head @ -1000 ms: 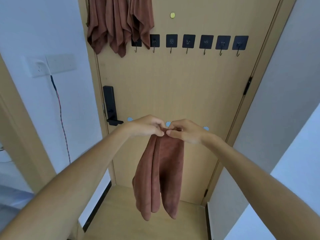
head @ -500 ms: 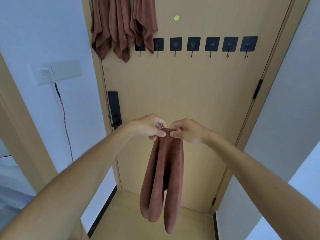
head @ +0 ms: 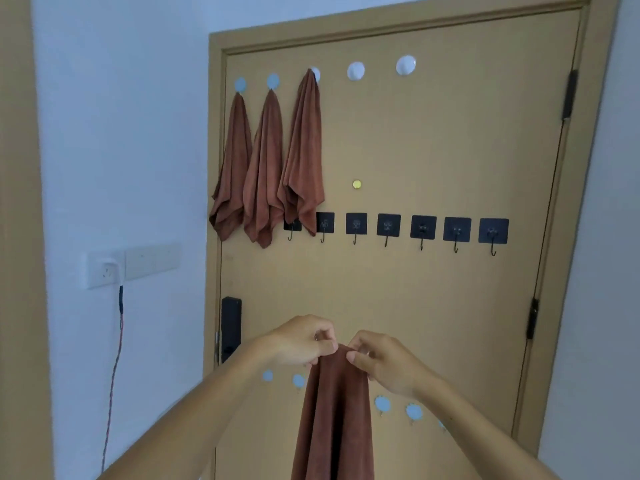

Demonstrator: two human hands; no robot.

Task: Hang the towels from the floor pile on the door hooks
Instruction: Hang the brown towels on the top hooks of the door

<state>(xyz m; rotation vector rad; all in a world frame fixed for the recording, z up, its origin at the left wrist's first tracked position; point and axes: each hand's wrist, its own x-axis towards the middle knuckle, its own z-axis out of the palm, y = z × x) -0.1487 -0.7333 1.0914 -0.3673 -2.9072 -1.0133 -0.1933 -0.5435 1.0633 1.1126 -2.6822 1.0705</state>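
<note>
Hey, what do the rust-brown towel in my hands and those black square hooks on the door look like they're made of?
Rust-brown towel, pinched at its top by the left hand and right hand: soft matte fabric, probably microfibre or terry, since it drapes in limp folds without shine. Black square hooks: flat dark pads, likely plastic adhesive plates, each with a thin dark hook below that looks like metal wire.

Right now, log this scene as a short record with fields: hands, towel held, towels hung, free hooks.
left hand: left hand pinches the top edge of the held towel
right hand: right hand pinches the same edge, beside the left
held towel: brown, hangs down in front of the door, on no hook yet
hung towels: three brown hung towels on the top row's three leftmost round hooks
free white hooks: two free round white hooks to their right
black hooks: row of black hooks, all visible ones bare
</note>
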